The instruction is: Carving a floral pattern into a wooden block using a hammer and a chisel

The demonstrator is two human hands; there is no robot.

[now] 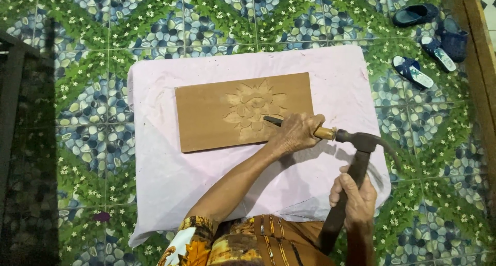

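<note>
A brown wooden board [206, 113] lies on a pale pink cloth [165, 178]. A flower relief [253, 107] is carved into its right half. My left hand [297, 133] is wrapped around a chisel [274, 121] whose dark tip rests on the lower right of the carving. The chisel's yellowish butt [325, 133] sticks out to the right. My right hand [356, 199] grips the dark handle of a hammer [361, 142], and the hammer's head touches the chisel's butt.
The cloth covers a low surface on a tiled floor [93, 90] with a green and blue pebble pattern. Several blue sandals [429, 44] lie at the upper right beside a wooden edge [480, 49]. A dark frame [13, 106] stands at the left.
</note>
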